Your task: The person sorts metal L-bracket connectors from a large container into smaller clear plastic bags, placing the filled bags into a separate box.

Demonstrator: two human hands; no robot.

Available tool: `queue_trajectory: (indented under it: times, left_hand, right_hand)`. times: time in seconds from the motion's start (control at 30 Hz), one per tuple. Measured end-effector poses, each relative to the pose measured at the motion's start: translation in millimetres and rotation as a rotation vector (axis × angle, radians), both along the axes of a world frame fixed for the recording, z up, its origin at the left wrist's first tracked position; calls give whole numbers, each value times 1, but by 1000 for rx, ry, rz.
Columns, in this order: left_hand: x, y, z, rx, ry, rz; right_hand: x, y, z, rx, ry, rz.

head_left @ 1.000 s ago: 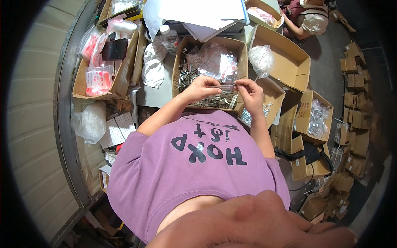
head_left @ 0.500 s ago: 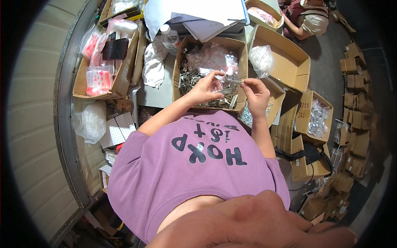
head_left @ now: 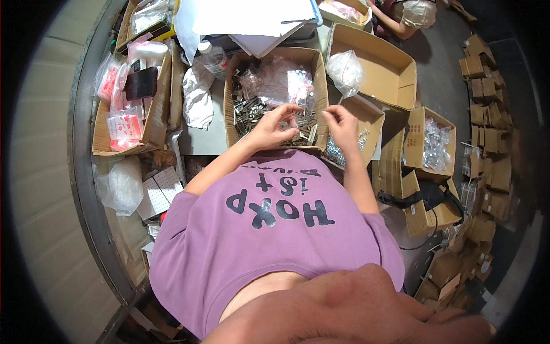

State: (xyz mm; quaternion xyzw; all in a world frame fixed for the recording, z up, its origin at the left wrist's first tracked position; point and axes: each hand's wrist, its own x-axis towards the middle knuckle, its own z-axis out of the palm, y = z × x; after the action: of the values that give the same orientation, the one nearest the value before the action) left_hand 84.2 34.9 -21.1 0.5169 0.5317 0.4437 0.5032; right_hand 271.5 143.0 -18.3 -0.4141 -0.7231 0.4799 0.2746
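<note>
Probably sorting metal pieces with left hand wide-fingered, right hand narrow-fingered; cannot tell if gripping there. Next, likely pinch one.

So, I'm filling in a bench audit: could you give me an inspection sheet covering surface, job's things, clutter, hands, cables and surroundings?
Surface: grey table, partly visible left of the middle cardboard box.
Job's things: slim metal pieces and clear plastic bags in that box; small shiny parts in another to its right.
Clutter: white cloth, clear bottle; dark phone on bags in the left box.
Hands: left hand curled above the metal pieces, right hand near the box's right edge; too unclear whether either holds anything.
Cables: one thin dark cable at right.
Surroundings: stacked cartons at far right; another person's arm at top right.
</note>
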Motion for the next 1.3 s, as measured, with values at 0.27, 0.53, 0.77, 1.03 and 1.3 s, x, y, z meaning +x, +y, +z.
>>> queue_trajectory:
  times: [0.27,0.53,0.77,1.03,1.3]
  left_hand:
    - [2,1,-5,62,-137,42]
    - [4,4,-2,44,-100,-16]
    - [8,5,-3,6,-139,-17]
    - [8,6,-6,-3,-115,-15]
    - [8,6,-6,33,-69,-1]
  right_hand:
    - [81,45,-86,326,-873,76]
    - [79,49,-87,292,-869,106]
    - [81,57,-82,178,-550,-24]
    - [92,64,-93,282,-713,100]
    - [95,55,-95,377,-679,161]
